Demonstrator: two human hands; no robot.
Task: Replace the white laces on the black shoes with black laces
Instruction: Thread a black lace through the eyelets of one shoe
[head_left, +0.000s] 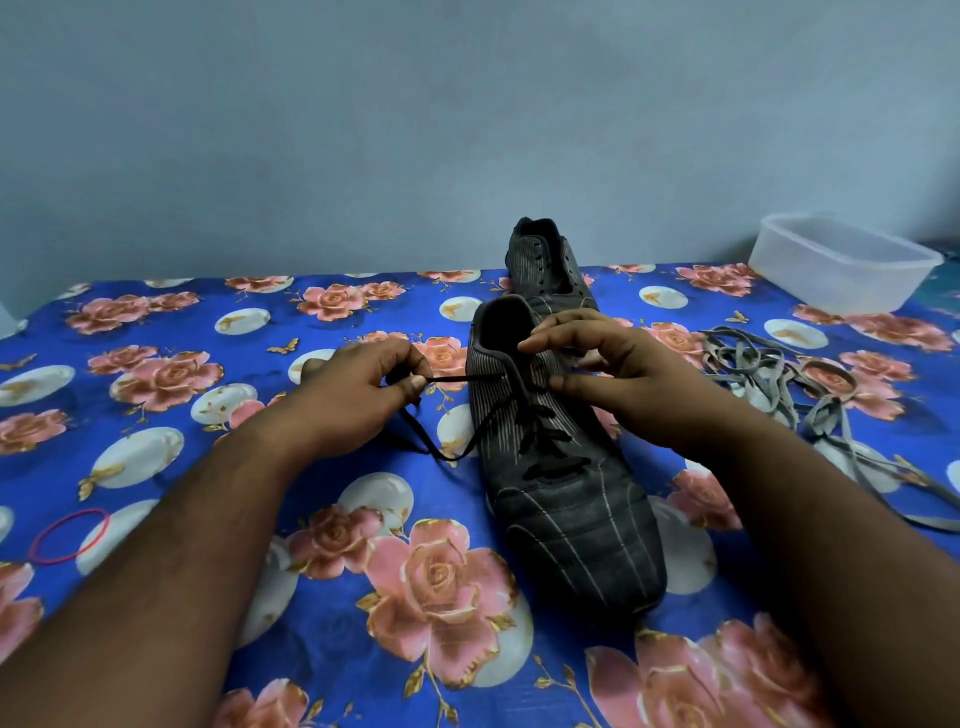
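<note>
Head view: beside the near shoe (558, 467), my left hand (358, 395) pinches the black lace (457, 379), right hand (613, 384) fingers curl at the eyelets, so I should pull snug and even.

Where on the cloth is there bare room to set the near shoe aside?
Bare cloth lies left of the near shoe, beyond the left hand, and between the forearms. A red rubber band sits far left. Right is crowded: white laces, plastic tub.

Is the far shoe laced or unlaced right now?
Unlaced: the far shoe shows bare eyelets, no lace across them.
</note>
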